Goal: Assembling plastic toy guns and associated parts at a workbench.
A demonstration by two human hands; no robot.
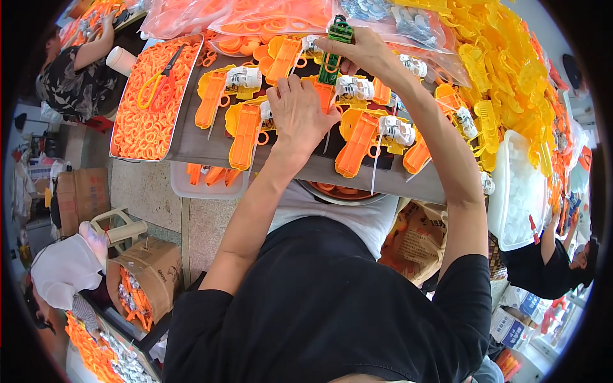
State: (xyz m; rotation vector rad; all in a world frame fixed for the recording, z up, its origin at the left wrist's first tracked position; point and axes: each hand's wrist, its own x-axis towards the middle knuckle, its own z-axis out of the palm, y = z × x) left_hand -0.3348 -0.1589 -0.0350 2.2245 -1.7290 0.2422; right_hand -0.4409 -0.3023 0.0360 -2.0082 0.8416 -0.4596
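Observation:
My right hand (367, 54) pinches a dark green slotted plastic piece (332, 54), held upright over the middle of the work board. Just below it, my left hand (300, 118) has its fingers bent round an orange and yellow toy gun half (324, 96), partly hidden by the hand. The green piece's lower end meets this orange part. Around both hands lie more toy gun halves, such as one at the near middle (359, 143) and one at the left (212, 99). They have orange grips, yellow shells and white mechanisms, several with thin pale strips.
At left, a tray of orange rings (156, 121) holds scissors (161, 80). Yellow shells (504, 57) are piled at right, above a white tub of translucent parts (520, 191). Bags of orange parts (255, 16) line the back. A metal bowl (341, 196) sits below the edge. Other people work nearby.

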